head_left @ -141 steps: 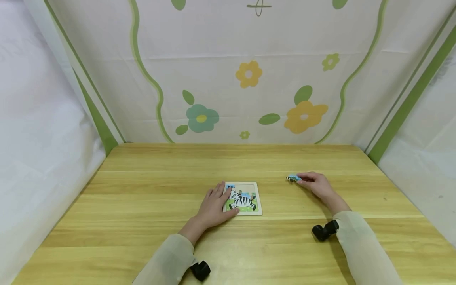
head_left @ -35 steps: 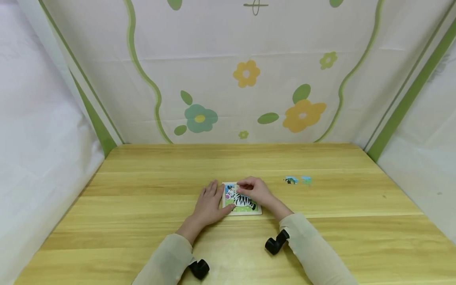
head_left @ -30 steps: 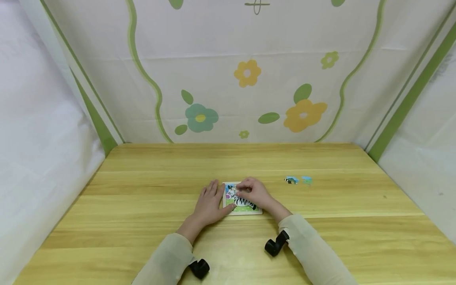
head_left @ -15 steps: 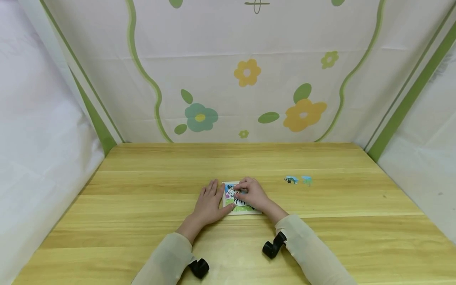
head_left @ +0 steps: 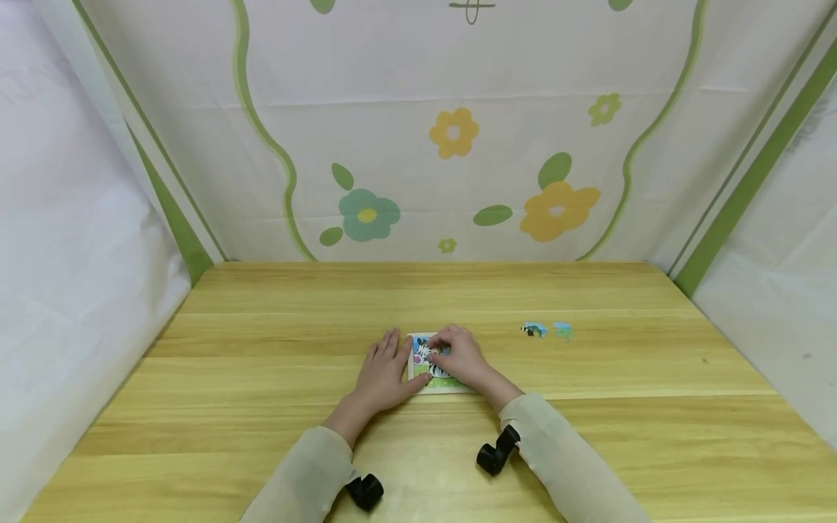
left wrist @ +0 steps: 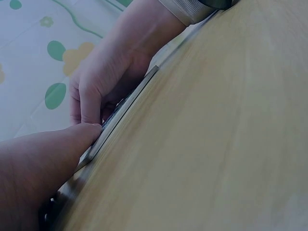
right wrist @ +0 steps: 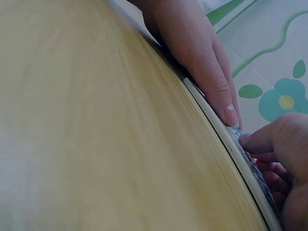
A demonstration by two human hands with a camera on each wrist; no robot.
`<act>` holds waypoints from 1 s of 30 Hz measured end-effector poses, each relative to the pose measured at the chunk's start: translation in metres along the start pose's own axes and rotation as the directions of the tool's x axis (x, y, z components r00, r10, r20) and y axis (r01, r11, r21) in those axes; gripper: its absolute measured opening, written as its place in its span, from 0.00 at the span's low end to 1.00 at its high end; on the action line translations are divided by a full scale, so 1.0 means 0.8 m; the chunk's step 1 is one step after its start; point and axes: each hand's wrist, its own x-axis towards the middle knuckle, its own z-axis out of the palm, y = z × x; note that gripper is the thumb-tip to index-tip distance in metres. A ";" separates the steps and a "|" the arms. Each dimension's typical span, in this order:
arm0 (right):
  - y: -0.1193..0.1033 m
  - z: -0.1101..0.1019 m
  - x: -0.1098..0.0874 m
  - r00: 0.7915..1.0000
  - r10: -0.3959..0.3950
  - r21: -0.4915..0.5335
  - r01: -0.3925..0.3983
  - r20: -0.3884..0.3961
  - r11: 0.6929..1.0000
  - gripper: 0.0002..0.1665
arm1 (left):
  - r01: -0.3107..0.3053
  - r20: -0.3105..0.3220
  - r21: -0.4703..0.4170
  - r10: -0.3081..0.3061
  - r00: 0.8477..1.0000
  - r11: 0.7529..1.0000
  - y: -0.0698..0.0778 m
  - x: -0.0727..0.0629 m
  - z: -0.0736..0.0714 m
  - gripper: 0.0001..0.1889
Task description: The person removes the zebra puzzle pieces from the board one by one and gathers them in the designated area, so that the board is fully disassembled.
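A small square jigsaw puzzle [head_left: 439, 381] with a zebra picture and a pale wooden frame lies on the table in the head view. My left hand [head_left: 384, 374] lies flat at its left side, fingers stretched forward and thumb over the near edge. Over the upper right part of the puzzle, my right hand [head_left: 463, 357] bends its fingers and thumb down at a puzzle piece, which they mostly cover. The right wrist view shows the right thumb [right wrist: 262, 139] low on the puzzle's surface, close to the left thumb [right wrist: 231, 115].
Two loose puzzle pieces lie to the right on the table: a blue and dark one [head_left: 534, 330] and a blue and green one [head_left: 562, 330]. The wooden table [head_left: 275, 312] ends at a white flowered cloth [head_left: 405, 145] behind, with cloth at both sides.
My right hand has come from the loose pieces on the right to the puzzle, leaving the blue and dark piece there. Lately it has edged slightly left. My left hand has stayed in place.
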 end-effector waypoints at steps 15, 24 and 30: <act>-0.003 0.000 0.000 1.000 0.028 0.016 -0.028 -0.003 0.999 0.06 | 0.008 0.011 0.009 -0.008 1.000 1.000 -0.001 0.001 0.000 0.40; -0.005 0.000 0.002 0.999 0.046 0.115 -0.047 0.010 0.992 0.05 | 0.016 0.018 0.013 -0.016 1.000 1.000 -0.001 0.002 0.001 0.40; -0.008 0.000 0.004 0.998 0.061 0.144 -0.061 0.003 0.988 0.04 | 0.013 0.014 0.004 -0.013 1.000 1.000 0.000 0.001 0.000 0.40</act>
